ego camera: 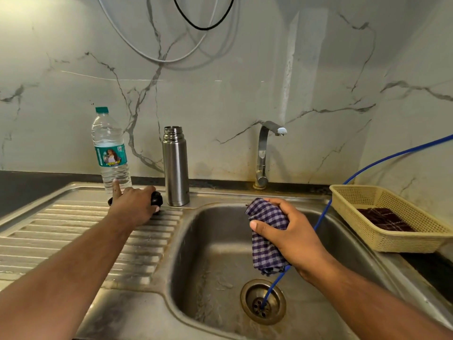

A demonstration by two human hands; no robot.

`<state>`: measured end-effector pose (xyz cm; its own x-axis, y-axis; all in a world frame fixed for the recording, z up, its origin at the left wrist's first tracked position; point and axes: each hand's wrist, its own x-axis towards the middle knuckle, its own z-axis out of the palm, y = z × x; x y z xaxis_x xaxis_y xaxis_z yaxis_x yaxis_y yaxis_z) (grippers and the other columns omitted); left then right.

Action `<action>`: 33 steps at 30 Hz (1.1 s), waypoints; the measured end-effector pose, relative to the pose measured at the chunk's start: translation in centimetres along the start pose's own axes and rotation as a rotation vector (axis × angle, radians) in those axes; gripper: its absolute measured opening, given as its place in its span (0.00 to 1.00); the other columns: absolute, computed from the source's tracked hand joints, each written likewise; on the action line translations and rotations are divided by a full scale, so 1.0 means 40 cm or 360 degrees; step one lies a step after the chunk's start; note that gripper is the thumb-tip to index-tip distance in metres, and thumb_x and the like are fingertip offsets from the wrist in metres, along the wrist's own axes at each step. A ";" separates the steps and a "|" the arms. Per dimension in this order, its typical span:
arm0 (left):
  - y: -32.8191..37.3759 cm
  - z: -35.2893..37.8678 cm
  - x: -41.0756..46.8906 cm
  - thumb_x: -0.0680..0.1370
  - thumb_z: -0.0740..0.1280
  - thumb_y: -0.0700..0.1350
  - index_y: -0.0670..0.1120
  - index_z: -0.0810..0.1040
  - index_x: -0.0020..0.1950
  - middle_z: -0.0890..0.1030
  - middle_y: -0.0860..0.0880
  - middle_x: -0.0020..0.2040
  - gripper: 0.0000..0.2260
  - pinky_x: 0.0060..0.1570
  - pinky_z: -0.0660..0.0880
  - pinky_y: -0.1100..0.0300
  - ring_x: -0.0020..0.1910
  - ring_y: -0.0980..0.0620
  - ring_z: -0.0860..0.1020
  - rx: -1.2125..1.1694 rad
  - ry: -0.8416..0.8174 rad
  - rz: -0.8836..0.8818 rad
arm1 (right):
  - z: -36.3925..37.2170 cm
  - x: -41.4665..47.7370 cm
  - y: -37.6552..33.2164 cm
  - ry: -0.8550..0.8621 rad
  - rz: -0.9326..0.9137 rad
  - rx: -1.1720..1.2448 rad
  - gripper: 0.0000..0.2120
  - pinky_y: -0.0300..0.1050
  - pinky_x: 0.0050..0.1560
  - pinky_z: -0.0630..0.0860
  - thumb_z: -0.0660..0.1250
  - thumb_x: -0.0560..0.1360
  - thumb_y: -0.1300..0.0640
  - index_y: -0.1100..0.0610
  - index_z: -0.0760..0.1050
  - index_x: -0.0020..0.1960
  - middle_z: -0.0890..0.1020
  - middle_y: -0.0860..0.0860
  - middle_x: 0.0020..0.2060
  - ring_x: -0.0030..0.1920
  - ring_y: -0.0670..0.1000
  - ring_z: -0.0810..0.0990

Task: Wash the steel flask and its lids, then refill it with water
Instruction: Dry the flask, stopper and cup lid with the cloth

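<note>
Occupying most of the view, the wet stainless steel sink with ribbed drainboard [147, 288] is lying with its basin to the right.

Brushed steel cylindrical flask [176, 168]: standing upright and uncapped on the back ledge between drainboard and basin, threaded neck showing, body shining dully and looking clean.

Right hand [291, 231]: gripping a bunched purple-and-white checked cloth [266, 241] over the basin.

Left hand [133, 204]: curling round a small black round lid [157, 200] on the drainboard, just beside the flask, index finger lifted.

Handling note, judged: the lid is probably being fetched for wiping, so holding it firmly and working the cloth into its threads is looking wise.
</note>
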<state>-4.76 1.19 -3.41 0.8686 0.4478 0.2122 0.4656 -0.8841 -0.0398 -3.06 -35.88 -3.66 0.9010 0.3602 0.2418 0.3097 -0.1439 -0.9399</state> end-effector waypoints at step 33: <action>0.360 -0.095 -0.293 0.80 0.68 0.52 0.46 0.70 0.70 0.74 0.40 0.52 0.21 0.52 0.79 0.51 0.38 0.52 0.74 -0.2685 -0.1153 0.0521 | -0.046 0.024 -0.018 0.0445 0.0075 0.0535 0.24 0.55 0.58 0.82 0.71 0.73 0.38 0.44 0.75 0.66 0.85 0.46 0.56 0.56 0.49 0.85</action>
<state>-8.89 -17.29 -2.74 0.9825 -0.1844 -0.0252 0.0416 0.0852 0.9955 -1.85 -37.12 -2.32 0.9737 0.0903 0.2093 0.1919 0.1703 -0.9665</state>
